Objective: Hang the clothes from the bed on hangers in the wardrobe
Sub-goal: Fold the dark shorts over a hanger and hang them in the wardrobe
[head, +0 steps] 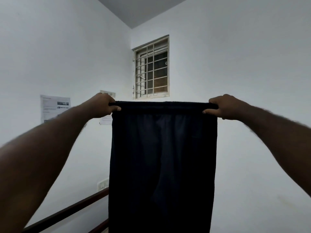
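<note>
A pair of dark navy trousers point(163, 157) hangs straight down in front of me, held up at arm's length by its waistband. My left hand point(104, 105) pinches the left end of the waistband. My right hand point(223, 106) pinches the right end, stretching the band flat and level between them. The trouser legs drop out of the bottom of the view. No hanger, wardrobe or bed surface is in view.
White walls meet in a corner ahead, with a barred window point(151, 68) high up. A paper notice point(54, 107) and a small sign point(108, 93) are on the left wall. A dark wooden rail point(67, 212) runs along the lower left, under a wall switch plate point(102, 184).
</note>
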